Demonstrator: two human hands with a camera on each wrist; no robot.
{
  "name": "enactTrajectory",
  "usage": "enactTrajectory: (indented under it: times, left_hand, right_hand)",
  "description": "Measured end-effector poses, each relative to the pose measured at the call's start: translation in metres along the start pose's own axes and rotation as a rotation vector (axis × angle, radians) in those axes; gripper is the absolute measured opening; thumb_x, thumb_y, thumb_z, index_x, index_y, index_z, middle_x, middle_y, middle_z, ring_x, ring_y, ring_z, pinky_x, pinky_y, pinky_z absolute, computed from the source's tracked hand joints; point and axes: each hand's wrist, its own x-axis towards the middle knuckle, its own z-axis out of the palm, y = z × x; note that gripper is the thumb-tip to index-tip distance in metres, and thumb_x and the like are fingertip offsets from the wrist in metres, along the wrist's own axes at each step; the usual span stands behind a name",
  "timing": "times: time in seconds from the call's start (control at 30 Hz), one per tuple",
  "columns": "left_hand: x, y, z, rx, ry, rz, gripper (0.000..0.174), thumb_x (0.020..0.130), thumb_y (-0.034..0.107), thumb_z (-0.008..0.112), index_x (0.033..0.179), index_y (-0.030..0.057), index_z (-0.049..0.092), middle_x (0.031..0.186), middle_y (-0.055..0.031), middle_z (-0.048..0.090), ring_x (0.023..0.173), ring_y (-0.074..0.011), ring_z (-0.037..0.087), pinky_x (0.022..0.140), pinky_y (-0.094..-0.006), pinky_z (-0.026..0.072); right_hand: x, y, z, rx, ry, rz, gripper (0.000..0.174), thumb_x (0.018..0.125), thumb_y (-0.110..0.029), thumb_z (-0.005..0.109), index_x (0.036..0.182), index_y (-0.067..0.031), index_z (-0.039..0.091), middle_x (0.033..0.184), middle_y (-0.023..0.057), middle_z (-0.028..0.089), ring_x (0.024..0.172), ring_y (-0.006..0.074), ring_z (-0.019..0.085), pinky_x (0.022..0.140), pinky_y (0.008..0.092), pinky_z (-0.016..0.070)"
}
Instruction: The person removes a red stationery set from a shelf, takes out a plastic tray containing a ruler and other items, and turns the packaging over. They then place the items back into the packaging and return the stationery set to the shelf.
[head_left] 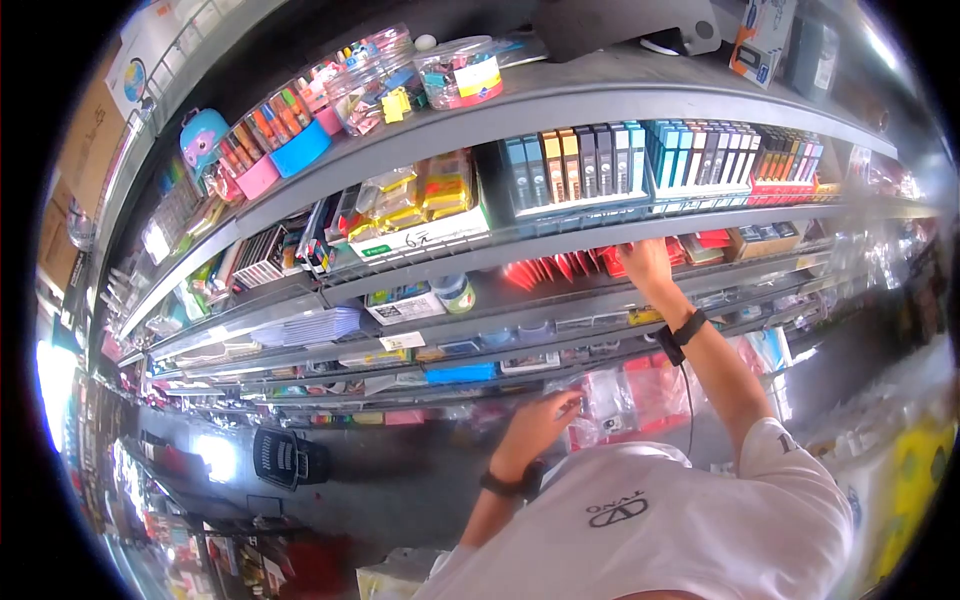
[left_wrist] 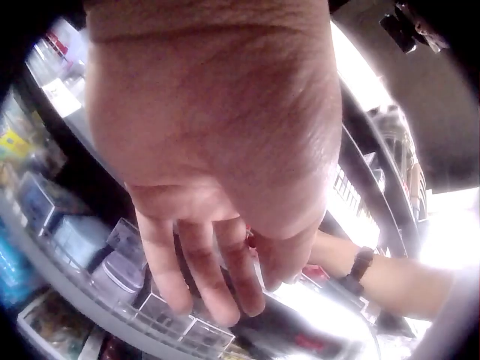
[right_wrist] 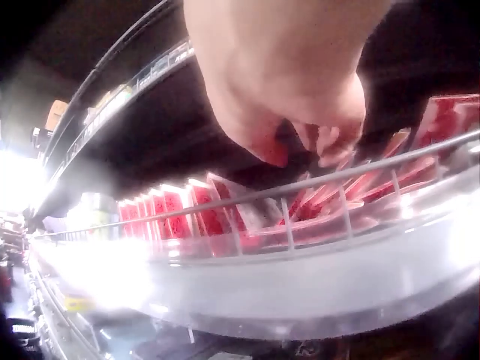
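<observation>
My right hand (head_left: 648,264) reaches onto a middle shelf among upright red packets (head_left: 540,270). In the right wrist view that hand (right_wrist: 292,97) hangs over a row of red packets (right_wrist: 176,214), its fingers bent down and the fingertips right at the tops of some slanting packets (right_wrist: 326,199). A dark gap shows between thumb and fingers; I cannot tell whether they grip a packet. Lower down, my left hand (head_left: 540,425) hangs before the lower shelves, fingers loosely bent. The left wrist view shows this hand (left_wrist: 210,172) palm-side, holding nothing.
A wire rail (right_wrist: 341,176) runs along the packets' front edge. Above are boxed goods in blue trays (head_left: 580,212) and a box of yellow packs (head_left: 420,232). Clear plastic tubs (head_left: 460,75) stand on the top shelf. Pink plastic-wrapped packages (head_left: 640,395) lie beside the left hand.
</observation>
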Motion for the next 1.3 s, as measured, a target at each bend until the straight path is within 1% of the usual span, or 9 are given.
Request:
enactTrajectory:
  times: [0.3,0.4,0.5,0.53,0.6,0.8,1.03,1.27,1.3]
  left_hand:
    - [0.001,0.007,-0.001,0.018,-0.107,-0.078,0.033,0.100,0.032,0.057,0.126,0.0125,0.065,0.121,-0.0113,0.069,0.107,-0.0283,0.069,0.089,-0.0352,0.0529]
    - [0.000,0.005,0.002,-0.003,-0.087,-0.051,0.034,0.100,0.033,0.057,0.127,0.0127,0.065,0.121,-0.0105,0.070,0.107,-0.0277,0.069,0.090,-0.0348,0.0530]
    - [-0.002,0.008,0.005,-0.041,-0.066,-0.016,0.035,0.100,0.033,0.057,0.127,0.0124,0.064,0.121,-0.0099,0.070,0.106,-0.0276,0.070,0.090,-0.0351,0.0532]
    - [-0.002,0.011,0.003,-0.053,-0.061,-0.005,0.035,0.101,0.033,0.057,0.128,0.0122,0.064,0.122,-0.0098,0.070,0.105,-0.0276,0.070,0.090,-0.0352,0.0533]
    - [-0.002,0.027,-0.004,-0.093,-0.091,-0.091,0.035,0.100,0.031,0.058,0.128,0.0111,0.064,0.121,-0.0097,0.070,0.103,-0.0263,0.071,0.089,-0.0353,0.0538]
    - [0.014,0.025,-0.004,-0.301,-0.008,-0.173,0.031,0.100,0.021,0.061,0.127,0.0053,0.063,0.114,-0.0105,0.072,0.098,-0.0175,0.071,0.085,-0.0316,0.0565]
    - [0.057,0.040,0.003,-0.859,0.242,-0.179,0.034,0.100,0.015,0.062,0.129,-0.0030,0.057,0.118,-0.0107,0.066,0.101,-0.0159,0.067,0.087,-0.0285,0.0555]
    - [0.083,0.050,0.014,-0.695,0.197,-0.149,0.026,0.095,0.014,0.071,0.114,-0.0017,0.066,0.105,-0.0041,0.070,0.096,-0.0086,0.064,0.085,-0.0248,0.0513]
    - [0.084,0.051,0.016,-0.695,0.199,-0.150,0.025,0.095,0.014,0.071,0.114,-0.0015,0.066,0.105,-0.0038,0.070,0.095,-0.0084,0.064,0.084,-0.0246,0.0515]
  right_hand:
    - [0.010,-0.003,-0.002,0.072,-0.104,0.351,0.026,0.086,-0.026,0.067,0.094,-0.0027,0.071,0.096,0.0247,0.069,0.086,0.0444,0.066,0.074,0.0491,0.0531]
    - [0.007,0.009,-0.012,0.139,-0.046,0.253,0.022,0.092,-0.020,0.064,0.099,0.0012,0.066,0.087,0.0197,0.069,0.073,0.0334,0.068,0.065,0.0432,0.0552]
    - [-0.014,0.019,-0.014,0.575,0.184,0.483,0.018,0.094,-0.012,0.060,0.107,0.0018,0.061,0.089,0.0173,0.069,0.073,0.0262,0.068,0.064,0.0403,0.0549]
    - [-0.016,-0.013,-0.048,0.789,0.200,0.618,0.018,0.100,-0.013,0.057,0.110,0.0020,0.057,0.087,0.0069,0.062,0.074,0.0123,0.061,0.061,0.0336,0.0554]
    - [-0.041,0.015,-0.043,1.050,0.289,0.559,0.021,0.102,-0.016,0.056,0.115,0.0002,0.055,0.089,0.0016,0.057,0.076,0.0082,0.056,0.060,0.0295,0.0567]
    - [-0.120,0.023,-0.115,1.025,0.200,0.732,0.020,0.102,-0.019,0.059,0.112,-0.0017,0.063,0.092,-0.0004,0.060,0.082,0.0064,0.055,0.074,0.0222,0.0450]
    - [-0.195,0.024,-0.148,0.976,-0.163,0.760,0.018,0.101,-0.015,0.061,0.110,-0.0005,0.062,0.088,-0.0040,0.056,0.080,0.0032,0.049,0.071,0.0198,0.0400]
    - [-0.209,0.022,-0.143,1.010,-0.142,0.762,0.019,0.101,-0.013,0.061,0.116,-0.0016,0.060,0.089,-0.0028,0.058,0.084,0.0035,0.052,0.071,0.0200,0.0417]
    - [-0.208,0.020,-0.144,1.080,-0.144,0.756,0.028,0.097,-0.006,0.066,0.123,-0.0022,0.058,0.102,0.0013,0.064,0.093,0.0060,0.059,0.076,0.0226,0.0490]
